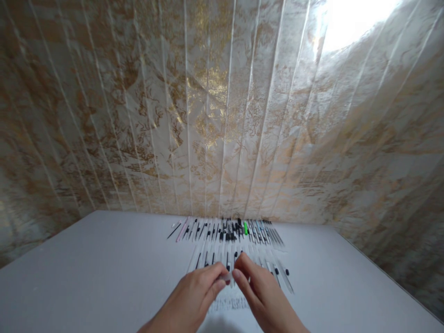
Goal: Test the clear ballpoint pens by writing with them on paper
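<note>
My left hand (194, 293) and my right hand (262, 293) meet over a white table (86, 263), fingertips pinched together on a small clear pen (227, 276) between them. Just beyond my fingers lies a near row of clear pens with black tips (274, 268). Farther back a second row of several pens (225, 230) lies side by side, mostly black and clear, with one green pen (245, 227) and a pink one (181, 230) at its left end. A sheet with printed text (229, 304) lies under my hands.
A wall of gold-and-white patterned panels (222, 115) rises right behind the table and curves round both sides. Strong light glares at the upper right (350, 21). The table's right edge (388, 277) runs diagonally toward me.
</note>
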`<state>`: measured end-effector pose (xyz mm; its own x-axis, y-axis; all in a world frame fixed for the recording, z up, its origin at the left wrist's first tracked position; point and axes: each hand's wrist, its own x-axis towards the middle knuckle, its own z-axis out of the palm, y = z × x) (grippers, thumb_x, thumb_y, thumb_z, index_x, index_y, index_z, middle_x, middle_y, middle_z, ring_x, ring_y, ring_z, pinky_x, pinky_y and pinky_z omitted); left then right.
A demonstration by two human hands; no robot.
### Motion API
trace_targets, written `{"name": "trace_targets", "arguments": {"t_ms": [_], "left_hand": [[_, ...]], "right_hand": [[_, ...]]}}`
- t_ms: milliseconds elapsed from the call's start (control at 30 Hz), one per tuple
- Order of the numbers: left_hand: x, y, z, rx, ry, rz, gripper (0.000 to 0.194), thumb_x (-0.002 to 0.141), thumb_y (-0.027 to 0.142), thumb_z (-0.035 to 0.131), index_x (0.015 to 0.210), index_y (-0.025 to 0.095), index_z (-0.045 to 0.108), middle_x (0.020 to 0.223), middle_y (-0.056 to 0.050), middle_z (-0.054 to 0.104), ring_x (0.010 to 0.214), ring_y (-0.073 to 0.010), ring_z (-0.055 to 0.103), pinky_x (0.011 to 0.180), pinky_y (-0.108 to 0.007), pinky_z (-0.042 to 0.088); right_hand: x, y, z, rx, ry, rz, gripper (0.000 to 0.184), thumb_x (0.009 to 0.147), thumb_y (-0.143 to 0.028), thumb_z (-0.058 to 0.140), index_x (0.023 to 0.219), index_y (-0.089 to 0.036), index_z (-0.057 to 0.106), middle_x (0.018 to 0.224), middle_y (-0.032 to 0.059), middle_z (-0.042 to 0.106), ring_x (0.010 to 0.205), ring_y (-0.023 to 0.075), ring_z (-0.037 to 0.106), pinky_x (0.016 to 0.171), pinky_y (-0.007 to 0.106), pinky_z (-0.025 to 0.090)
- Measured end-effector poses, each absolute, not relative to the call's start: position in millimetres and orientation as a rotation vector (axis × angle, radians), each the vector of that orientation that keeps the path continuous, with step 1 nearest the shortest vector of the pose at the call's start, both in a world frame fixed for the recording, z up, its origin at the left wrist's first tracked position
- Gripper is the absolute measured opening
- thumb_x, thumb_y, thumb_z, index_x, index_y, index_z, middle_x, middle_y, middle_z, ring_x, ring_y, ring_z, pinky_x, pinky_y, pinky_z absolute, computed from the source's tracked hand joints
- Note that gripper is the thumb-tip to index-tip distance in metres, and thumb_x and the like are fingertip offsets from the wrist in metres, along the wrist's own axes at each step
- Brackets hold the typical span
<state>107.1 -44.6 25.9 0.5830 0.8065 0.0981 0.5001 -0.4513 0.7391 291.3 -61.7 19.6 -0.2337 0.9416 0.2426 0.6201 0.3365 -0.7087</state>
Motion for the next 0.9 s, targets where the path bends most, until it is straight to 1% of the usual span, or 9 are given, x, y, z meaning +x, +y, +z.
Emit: {"name": "trace_targets", "arguments": {"t_ms": [133, 200, 300, 367, 467, 567, 633, 767, 900], "left_hand": [[107.3, -44.6, 25.2, 2.141, 1.012, 0.584, 0.023, 0.098, 0.032, 0.038, 0.094, 0.022, 0.059, 0.094, -0.002, 0.069, 0.087, -0.0193, 0.064, 0.076, -0.026, 0.042], [107.9, -44.5, 25.5, 2.137, 1.022, 0.589, 0.024, 0.098, 0.032, 0.037, 0.093, 0.023, 0.058, 0.092, -0.002, 0.069, 0.086, -0.0191, 0.064, 0.075, -0.026, 0.042], [107.9, -44.6, 27.0, 2.134, 1.059, 0.582, 0.023, 0.097, 0.032, 0.037, 0.092, 0.023, 0.058, 0.09, -0.002, 0.069, 0.083, -0.0194, 0.063, 0.072, -0.027, 0.041], [107.5, -45.0, 28.0, 2.138, 1.054, 0.566, 0.024, 0.097, 0.032, 0.037, 0.092, 0.022, 0.058, 0.091, -0.003, 0.069, 0.084, -0.0202, 0.064, 0.073, -0.027, 0.042], [107.0, -44.9, 28.3, 2.138, 1.028, 0.563, 0.025, 0.097, 0.032, 0.036, 0.095, 0.022, 0.059, 0.094, -0.004, 0.07, 0.088, -0.021, 0.064, 0.076, -0.028, 0.042], [107.1, -44.2, 27.4, 2.133, 1.042, 0.57, 0.024, 0.097, 0.033, 0.036, 0.094, 0.023, 0.058, 0.091, -0.002, 0.069, 0.083, -0.0199, 0.064, 0.072, -0.027, 0.041], [107.4, -43.8, 25.7, 2.14, 1.047, 0.574, 0.024, 0.098, 0.033, 0.036, 0.093, 0.023, 0.057, 0.09, -0.002, 0.068, 0.082, -0.0195, 0.063, 0.071, -0.027, 0.041], [108.1, -43.9, 21.2, 2.161, 1.034, 0.582, 0.025, 0.098, 0.032, 0.036, 0.094, 0.023, 0.058, 0.093, -0.003, 0.069, 0.086, -0.0207, 0.064, 0.074, -0.028, 0.041], [109.3, -45.2, 25.7, 2.123, 1.009, 0.624, 0.023, 0.098, 0.032, 0.038, 0.094, 0.023, 0.058, 0.092, -0.002, 0.068, 0.085, -0.0199, 0.063, 0.074, -0.027, 0.041]], "right_hand": [[292.4, -61.2, 18.9, -1.461, -1.915, 0.679, 0.05, 0.096, -0.059, 0.023, 0.063, -0.024, 0.034, 0.054, -0.004, 0.039, 0.05, 0.0144, 0.039, 0.052, 0.025, 0.027], [293.5, -61.4, 21.1, -1.439, -1.908, 0.713, 0.049, 0.096, -0.06, 0.024, 0.065, -0.024, 0.037, 0.057, -0.0031, 0.043, 0.053, 0.0149, 0.043, 0.053, 0.025, 0.029], [294.6, -61.9, 23.6, -1.363, -1.933, 0.698, 0.039, 0.097, -0.054, 0.029, 0.076, -0.024, 0.041, 0.069, -0.0011, 0.052, 0.062, 0.0159, 0.049, 0.059, 0.024, 0.034], [294.9, -61.8, 23.5, -1.379, -1.939, 0.672, 0.038, 0.097, -0.052, 0.029, 0.074, -0.024, 0.038, 0.068, -0.0014, 0.049, 0.061, 0.0158, 0.046, 0.058, 0.024, 0.033], [295.3, -61.6, 23.6, -1.439, -1.898, 0.679, 0.042, 0.098, -0.053, 0.027, 0.067, -0.024, 0.033, 0.061, -0.0028, 0.044, 0.057, 0.0154, 0.042, 0.055, 0.025, 0.031], [295.2, -61.9, 25.3, -1.373, -1.907, 0.719, 0.036, 0.098, -0.05, 0.031, 0.075, -0.024, 0.04, 0.068, -0.002, 0.05, 0.061, 0.0154, 0.047, 0.059, 0.024, 0.033], [294.0, -61.9, 24.7, -1.341, -1.93, 0.711, 0.032, 0.097, -0.048, 0.033, 0.078, -0.024, 0.04, 0.071, -0.0014, 0.051, 0.064, 0.0157, 0.048, 0.06, 0.024, 0.033], [290.6, -60.7, 17.7, -1.406, -1.873, 0.685, 0.039, 0.097, -0.051, 0.029, 0.069, -0.024, 0.034, 0.062, -0.0035, 0.042, 0.057, 0.0149, 0.041, 0.056, 0.026, 0.028], [291.2, -62.2, 16.6, -1.355, -1.784, 0.785, 0.04, 0.097, -0.053, 0.034, 0.07, -0.024, 0.037, 0.061, -0.0047, 0.039, 0.057, 0.0138, 0.037, 0.054, 0.025, 0.028]]}}
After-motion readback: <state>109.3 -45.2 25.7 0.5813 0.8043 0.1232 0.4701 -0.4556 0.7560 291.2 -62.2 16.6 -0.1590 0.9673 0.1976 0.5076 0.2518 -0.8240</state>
